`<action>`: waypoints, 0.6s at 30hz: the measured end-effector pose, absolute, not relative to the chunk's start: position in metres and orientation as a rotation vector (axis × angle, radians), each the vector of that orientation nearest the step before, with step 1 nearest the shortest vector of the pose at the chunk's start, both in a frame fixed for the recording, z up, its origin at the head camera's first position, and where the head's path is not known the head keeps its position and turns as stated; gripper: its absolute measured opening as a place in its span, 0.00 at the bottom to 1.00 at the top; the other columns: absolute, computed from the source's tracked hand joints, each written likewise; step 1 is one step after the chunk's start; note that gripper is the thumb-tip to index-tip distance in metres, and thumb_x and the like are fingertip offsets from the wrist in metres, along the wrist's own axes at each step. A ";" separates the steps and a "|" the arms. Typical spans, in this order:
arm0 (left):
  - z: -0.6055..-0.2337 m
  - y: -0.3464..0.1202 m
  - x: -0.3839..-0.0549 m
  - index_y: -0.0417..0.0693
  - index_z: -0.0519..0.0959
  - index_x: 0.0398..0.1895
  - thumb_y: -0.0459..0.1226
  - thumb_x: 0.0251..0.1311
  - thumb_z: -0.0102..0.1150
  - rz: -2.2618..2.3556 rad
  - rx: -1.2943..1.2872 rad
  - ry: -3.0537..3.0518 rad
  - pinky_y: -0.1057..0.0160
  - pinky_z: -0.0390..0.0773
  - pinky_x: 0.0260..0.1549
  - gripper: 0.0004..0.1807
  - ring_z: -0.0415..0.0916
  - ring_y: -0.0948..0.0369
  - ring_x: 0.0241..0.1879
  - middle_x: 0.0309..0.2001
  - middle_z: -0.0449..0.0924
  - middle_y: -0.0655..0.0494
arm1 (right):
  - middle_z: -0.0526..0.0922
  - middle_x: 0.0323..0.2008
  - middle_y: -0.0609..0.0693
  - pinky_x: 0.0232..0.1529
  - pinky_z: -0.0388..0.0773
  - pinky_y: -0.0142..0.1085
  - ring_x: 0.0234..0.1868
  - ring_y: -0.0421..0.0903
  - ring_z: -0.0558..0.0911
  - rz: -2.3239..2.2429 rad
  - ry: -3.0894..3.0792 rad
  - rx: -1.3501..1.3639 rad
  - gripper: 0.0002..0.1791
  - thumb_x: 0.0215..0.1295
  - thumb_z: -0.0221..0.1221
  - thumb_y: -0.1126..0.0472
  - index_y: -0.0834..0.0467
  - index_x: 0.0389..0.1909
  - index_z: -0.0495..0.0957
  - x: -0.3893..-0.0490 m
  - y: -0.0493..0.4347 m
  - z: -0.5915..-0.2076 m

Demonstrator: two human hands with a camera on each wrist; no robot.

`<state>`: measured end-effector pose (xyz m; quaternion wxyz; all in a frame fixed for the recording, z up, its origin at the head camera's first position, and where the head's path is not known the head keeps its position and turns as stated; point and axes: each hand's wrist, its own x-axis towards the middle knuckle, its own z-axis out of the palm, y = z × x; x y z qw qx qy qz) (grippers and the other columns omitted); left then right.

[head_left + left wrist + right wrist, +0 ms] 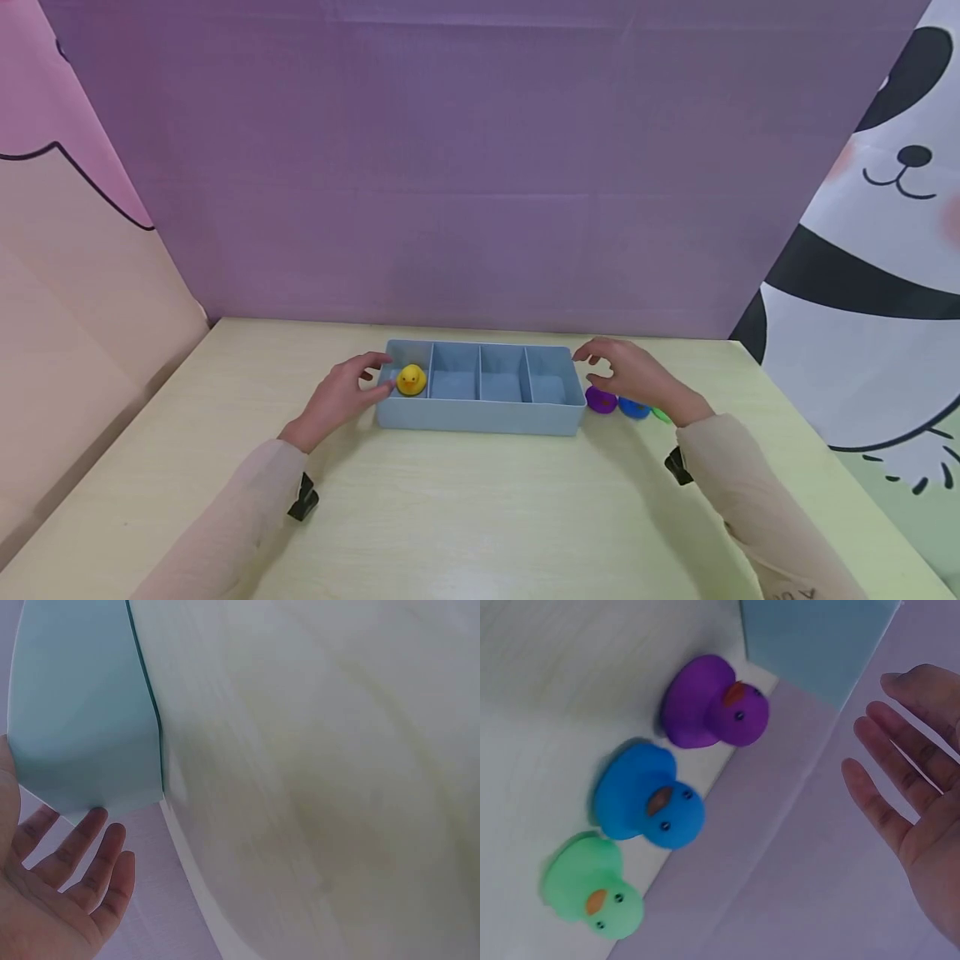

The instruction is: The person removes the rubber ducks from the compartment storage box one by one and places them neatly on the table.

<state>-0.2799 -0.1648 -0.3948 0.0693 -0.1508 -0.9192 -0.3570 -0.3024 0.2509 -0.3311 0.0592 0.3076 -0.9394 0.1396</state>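
Note:
A pale blue box (pixel 480 418) with several compartments in a row sits near the back of the table. In its leftmost compartment is a yellow rubber duck (pixel 411 381). My left hand (pixel 341 396) is at the box's left end, thumb and fingers spread, fingertips right at its edge in the left wrist view. Off the right end, my right hand (pixel 637 372) hovers with loosely bent fingers, holding nothing. Below it stand a purple rubber duck (pixel 697 705), a blue rubber duck (pixel 637 795) and a green rubber duck (pixel 585 881), partly covered by this hand in the head view.
The light wooden table (pixel 480 517) ends at a purple backdrop (pixel 480 183) just behind the box. Printed panels flank both sides, one with a panda (pixel 885 275). A black strap (pixel 303 497) shows under the left sleeve.

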 end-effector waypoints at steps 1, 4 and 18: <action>-0.395 -0.165 -0.280 0.48 0.70 0.57 0.44 0.58 0.57 -1.074 -0.453 -2.768 0.52 0.76 0.43 0.24 0.74 0.49 0.48 0.54 0.74 0.46 | 0.80 0.43 0.54 0.45 0.77 0.46 0.43 0.52 0.79 0.418 -2.837 0.947 0.16 0.52 0.61 0.68 0.61 0.45 0.77 -0.303 0.248 -0.330; -0.394 -0.165 -0.280 0.48 0.70 0.58 0.45 0.58 0.56 -1.072 -0.449 -2.768 0.52 0.76 0.43 0.25 0.74 0.49 0.48 0.54 0.74 0.46 | 0.81 0.43 0.53 0.45 0.77 0.46 0.43 0.51 0.79 0.398 -2.818 0.990 0.16 0.52 0.62 0.67 0.61 0.44 0.77 -0.304 0.239 -0.329; -0.395 -0.165 -0.281 0.48 0.71 0.57 0.45 0.57 0.56 -1.071 -0.451 -2.764 0.51 0.76 0.44 0.25 0.74 0.49 0.48 0.55 0.74 0.46 | 0.80 0.42 0.52 0.43 0.78 0.42 0.41 0.49 0.79 0.369 -2.759 1.150 0.16 0.52 0.61 0.68 0.61 0.44 0.77 -0.310 0.200 -0.329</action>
